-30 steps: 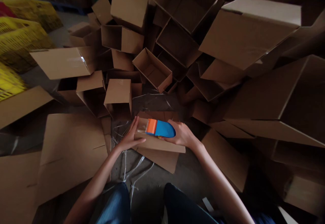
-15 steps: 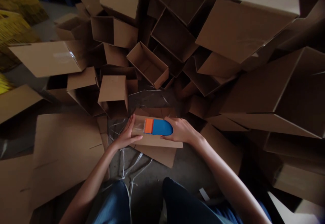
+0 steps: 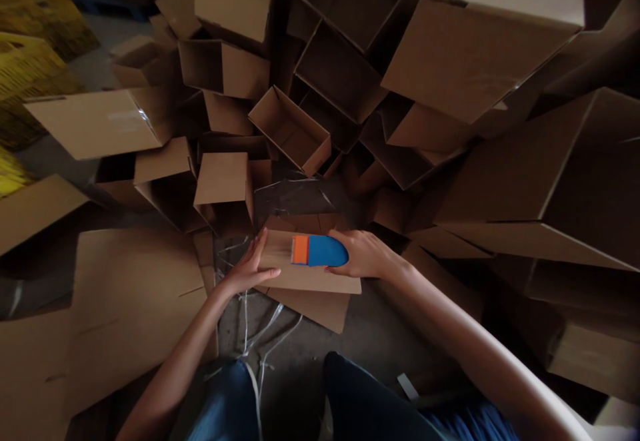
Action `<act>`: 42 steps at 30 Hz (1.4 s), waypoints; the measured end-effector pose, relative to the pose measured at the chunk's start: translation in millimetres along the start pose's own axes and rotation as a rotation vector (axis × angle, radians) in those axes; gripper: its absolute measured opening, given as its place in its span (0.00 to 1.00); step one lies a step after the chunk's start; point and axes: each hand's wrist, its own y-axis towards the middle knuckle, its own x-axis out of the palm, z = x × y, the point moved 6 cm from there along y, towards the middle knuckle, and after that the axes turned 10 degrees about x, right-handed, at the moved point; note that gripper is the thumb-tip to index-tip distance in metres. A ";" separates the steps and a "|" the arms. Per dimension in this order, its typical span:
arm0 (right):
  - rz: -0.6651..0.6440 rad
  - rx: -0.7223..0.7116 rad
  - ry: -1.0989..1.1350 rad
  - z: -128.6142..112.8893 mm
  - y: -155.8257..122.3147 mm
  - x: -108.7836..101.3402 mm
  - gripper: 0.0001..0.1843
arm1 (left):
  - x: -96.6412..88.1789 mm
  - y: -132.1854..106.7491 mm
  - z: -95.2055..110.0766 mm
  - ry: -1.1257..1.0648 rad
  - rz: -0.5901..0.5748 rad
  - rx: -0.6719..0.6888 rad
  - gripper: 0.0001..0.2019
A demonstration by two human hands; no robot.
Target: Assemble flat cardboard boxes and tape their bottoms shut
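A heap of open corrugated cartons (image 3: 340, 74) covers the concrete floor (image 3: 295, 388), with yellow plastic crates (image 3: 30, 68) beyond at the far left. On a flat carton (image 3: 305, 278) near the heap's front edge, the right hand (image 3: 363, 254) grips a blue-and-orange tape dispenser (image 3: 317, 251); the open left hand (image 3: 253, 264) presses the cardboard, and a faint glossy tape strip (image 3: 275, 251) seems to reach only partway across.

The right hand (image 3: 365, 255) grips the blue handle of a blue-and-orange tape dispenser (image 3: 320, 251) on a flat cardboard box (image 3: 310, 274), and the left hand (image 3: 249, 266) presses the cardboard just beside it. Open cardboard boxes (image 3: 293, 131) pile up beyond; white plastic strapping (image 3: 245, 324) lies below the left hand.
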 end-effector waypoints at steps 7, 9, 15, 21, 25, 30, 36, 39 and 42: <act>-0.029 0.063 0.046 47.2 -35.6 -14.5 0.28 | -0.3 3.4 -1.5 0.014 -0.019 0.018 0.55; -0.031 0.082 0.039 60.2 -43.8 -18.2 0.27 | 0.1 3.5 -1.8 0.005 -0.026 0.026 0.55; -0.017 0.138 -0.010 111.7 -76.3 -24.7 0.25 | -0.5 1.8 5.2 0.033 -0.065 0.029 0.54; 0.063 0.190 -0.126 162.9 -111.8 -26.6 0.29 | -1.4 3.2 11.7 0.068 -0.114 0.000 0.54; 0.013 0.191 -0.098 166.1 -115.5 -17.6 0.29 | -2.9 4.2 15.3 0.059 -0.092 0.006 0.54; -0.024 0.202 -0.036 155.1 -113.1 -15.5 0.22 | -0.8 3.7 13.9 0.024 -0.104 -0.010 0.54; -0.069 0.258 -0.058 154.1 -107.9 -9.6 0.23 | -0.2 4.7 14.4 -0.022 -0.107 -0.030 0.55; -0.076 0.257 -0.058 157.7 -104.4 -1.4 0.25 | 0.5 4.0 15.5 -0.046 -0.120 -0.037 0.55; -0.091 0.265 -0.049 163.1 -101.3 8.0 0.26 | 0.8 3.0 17.8 -0.064 -0.121 -0.020 0.54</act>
